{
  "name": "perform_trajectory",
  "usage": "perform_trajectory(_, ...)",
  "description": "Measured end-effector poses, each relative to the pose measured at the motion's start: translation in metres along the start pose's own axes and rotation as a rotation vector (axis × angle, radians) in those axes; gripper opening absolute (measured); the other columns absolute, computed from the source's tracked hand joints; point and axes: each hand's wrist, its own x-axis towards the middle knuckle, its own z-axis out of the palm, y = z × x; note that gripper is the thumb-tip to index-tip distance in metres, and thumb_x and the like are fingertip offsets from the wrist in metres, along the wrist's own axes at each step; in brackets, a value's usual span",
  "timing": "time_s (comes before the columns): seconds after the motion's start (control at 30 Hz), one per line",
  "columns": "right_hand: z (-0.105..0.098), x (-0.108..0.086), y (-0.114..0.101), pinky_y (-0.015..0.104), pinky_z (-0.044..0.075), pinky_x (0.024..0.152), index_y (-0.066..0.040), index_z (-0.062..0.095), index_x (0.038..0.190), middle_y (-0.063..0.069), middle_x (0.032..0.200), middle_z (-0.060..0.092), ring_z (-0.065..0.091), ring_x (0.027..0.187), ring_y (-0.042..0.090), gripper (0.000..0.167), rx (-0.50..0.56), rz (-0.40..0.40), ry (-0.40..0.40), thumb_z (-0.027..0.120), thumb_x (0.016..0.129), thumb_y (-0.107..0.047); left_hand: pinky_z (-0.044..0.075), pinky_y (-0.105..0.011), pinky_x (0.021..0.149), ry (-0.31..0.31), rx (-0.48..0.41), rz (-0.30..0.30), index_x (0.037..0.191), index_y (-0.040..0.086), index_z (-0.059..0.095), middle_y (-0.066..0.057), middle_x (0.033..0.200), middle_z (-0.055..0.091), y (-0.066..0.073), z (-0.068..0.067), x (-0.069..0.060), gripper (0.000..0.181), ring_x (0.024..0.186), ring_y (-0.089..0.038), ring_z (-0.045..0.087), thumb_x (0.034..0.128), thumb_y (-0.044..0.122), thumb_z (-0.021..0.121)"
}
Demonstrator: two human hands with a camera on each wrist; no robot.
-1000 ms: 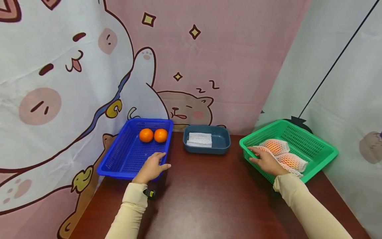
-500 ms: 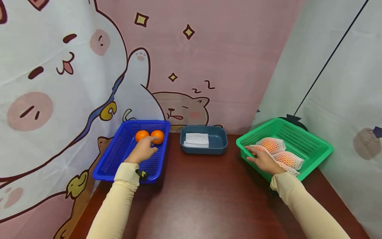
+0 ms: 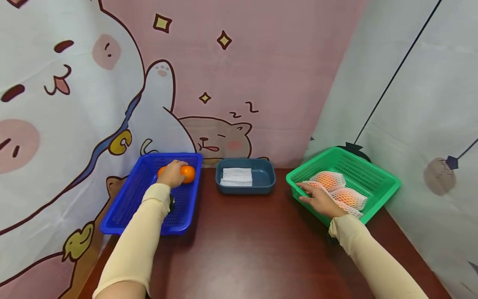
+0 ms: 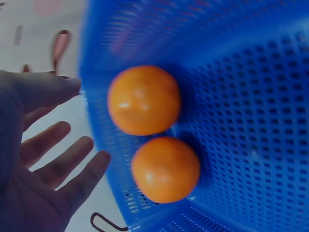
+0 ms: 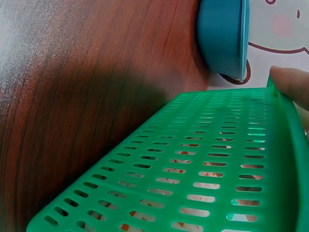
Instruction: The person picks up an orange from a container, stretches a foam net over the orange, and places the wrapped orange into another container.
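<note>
Left hand (image 3: 171, 174) has moved over two round orange fruits (image 4: 144, 100), grip spread and empty. Whether the right hand (image 3: 319, 202) holds anything is unclear.

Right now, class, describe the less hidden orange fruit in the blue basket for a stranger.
On the brown table's left stands a blue basket. Near its far end, beside the person's left hand, sits a bare orange fruit. It shows mostly uncovered, right of its twin fruit, which the hand largely hides.

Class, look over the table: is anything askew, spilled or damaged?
One mild oddity: the green basket sits skewed on the table, while the small tray lies square to the backdrop. No spill or visible damage stands out.
</note>
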Motion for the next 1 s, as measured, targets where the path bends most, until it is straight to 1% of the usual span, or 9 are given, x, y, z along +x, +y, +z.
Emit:
perform_trajectory(0.1,0.002,0.003,-0.004,0.058,0.043,0.091,-0.003,0.047,0.142,0.022,0.139,0.05,0.053,0.115,0.044,0.051,0.007,-0.006,-0.003,0.063,0.094,-0.01,0.04,-0.057,0.097,-0.016,0.054,-0.016,0.129,-0.002,0.058,-0.028,0.13,0.052,-0.01,0.007,0.004,0.046,0.113,-0.047,0.053,0.0842,0.006,0.059)
perform_trajectory(0.2,0.002,0.006,-0.007,0.058,0.043,0.091,-0.002,0.048,0.142,0.022,0.138,0.05,0.053,0.115,0.044,0.051,0.014,-0.014,-0.007,0.064,0.094,-0.01,0.038,-0.06,0.097,-0.043,0.072,-0.05,0.134,0.001,0.054,-0.028,0.134,0.047,-0.018,0.014,0.007,0.049,0.115,-0.05,0.049,0.0856,0.009,0.059)
perform_trajectory(0.37,0.004,0.008,-0.008,0.057,0.043,0.092,-0.004,0.049,0.142,0.02,0.138,0.051,0.053,0.115,0.043,0.051,0.013,-0.021,-0.004,0.064,0.094,-0.01,0.034,-0.064,0.1,-0.085,0.092,-0.076,0.139,0.002,0.048,-0.03,0.139,0.04,-0.027,0.021,0.011,0.061,0.119,-0.054,0.044,0.0809,0.007,0.064)
perform_trajectory(0.53,0.006,0.008,-0.011,0.057,0.044,0.091,-0.004,0.049,0.141,0.019,0.136,0.053,0.055,0.113,0.041,0.052,0.009,-0.029,0.009,0.065,0.092,-0.009,0.029,-0.063,0.104,-0.147,0.119,-0.096,0.144,0.001,0.041,-0.03,0.146,0.034,-0.031,0.03,0.013,0.069,0.126,-0.055,0.036,0.0785,0.006,0.064)
perform_trajectory(0.57,0.006,0.008,-0.011,0.056,0.044,0.091,-0.004,0.05,0.141,0.019,0.136,0.053,0.055,0.112,0.04,0.052,0.006,-0.031,0.01,0.066,0.092,-0.009,0.03,-0.063,0.103,-0.149,0.124,-0.105,0.144,0.002,0.041,-0.03,0.145,0.034,-0.031,0.032,0.014,0.069,0.126,-0.055,0.035,0.0789,0.007,0.064)
perform_trajectory(0.63,0.006,0.007,-0.011,0.055,0.044,0.091,-0.004,0.05,0.141,0.019,0.135,0.054,0.056,0.111,0.039,0.052,0.002,-0.031,0.013,0.067,0.092,-0.01,0.033,-0.064,0.1,-0.131,0.153,-0.117,0.143,0.002,0.042,-0.029,0.14,0.037,-0.03,0.037,0.014,0.068,0.123,-0.054,0.035,0.0791,0.01,0.065)
perform_trajectory(0.8,0.004,0.004,-0.007,0.055,0.044,0.091,-0.002,0.05,0.14,0.019,0.134,0.055,0.056,0.111,0.038,0.052,-0.007,-0.026,0.021,0.067,0.091,-0.008,0.039,-0.065,0.091,-0.047,0.207,-0.129,0.13,-0.004,0.054,-0.032,0.122,0.041,-0.027,0.046,0.016,0.058,0.112,-0.053,0.039,0.077,0.015,0.07)
perform_trajectory(0.9,0.002,0.001,-0.004,0.055,0.044,0.091,-0.002,0.05,0.141,0.019,0.135,0.054,0.056,0.111,0.039,0.053,-0.011,-0.015,0.022,0.066,0.091,-0.008,0.039,-0.064,0.091,-0.052,0.171,-0.14,0.127,-0.005,0.054,-0.033,0.122,0.042,-0.026,0.05,0.018,0.057,0.109,-0.054,0.043,0.0755,0.012,0.072)
perform_trajectory(1.0,-0.001,-0.001,-0.001,0.056,0.044,0.091,-0.003,0.049,0.141,0.019,0.135,0.053,0.056,0.111,0.04,0.053,-0.018,-0.001,0.022,0.066,0.092,-0.009,0.042,-0.062,0.09,-0.07,0.119,-0.125,0.127,-0.004,0.049,-0.033,0.12,0.047,-0.025,0.055,0.021,0.06,0.104,-0.053,0.051,0.0743,0.01,0.076)
